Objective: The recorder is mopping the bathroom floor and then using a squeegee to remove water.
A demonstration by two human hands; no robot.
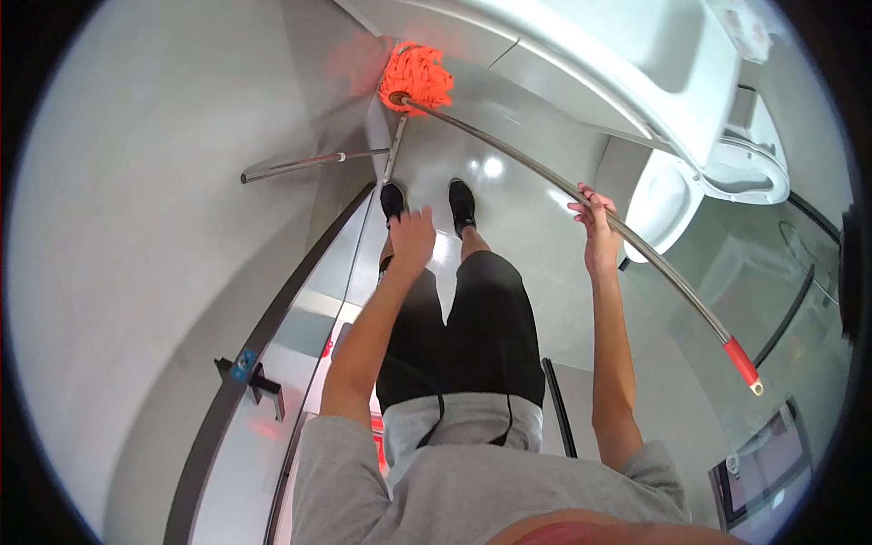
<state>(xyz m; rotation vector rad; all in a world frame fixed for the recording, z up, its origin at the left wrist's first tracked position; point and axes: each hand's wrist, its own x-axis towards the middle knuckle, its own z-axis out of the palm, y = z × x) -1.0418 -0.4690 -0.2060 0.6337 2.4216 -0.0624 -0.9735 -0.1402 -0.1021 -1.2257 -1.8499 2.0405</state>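
My right hand (599, 228) is closed around the metal handle (518, 155) of a mop, roughly midway along it. The mop's orange strip head (417, 76) rests on the floor in the corner at the top. At the other end, a red grip (741, 361) points to the lower right. My left hand (413, 240) hangs in front of my legs, above one shoe, with nothing seen in it and its fingers a little blurred. Beyond it, a metal pole (300, 167) leans by the wall, joined to a narrow flat head (395, 150) on the floor.
A dark-framed glass door (272, 310) with a black handle (269, 392) stands at my left. To the right is a toilet (664, 204) with its lid raised, below a white washbasin (640, 41). Glossy grey floor (538, 272) reflects ceiling lights.
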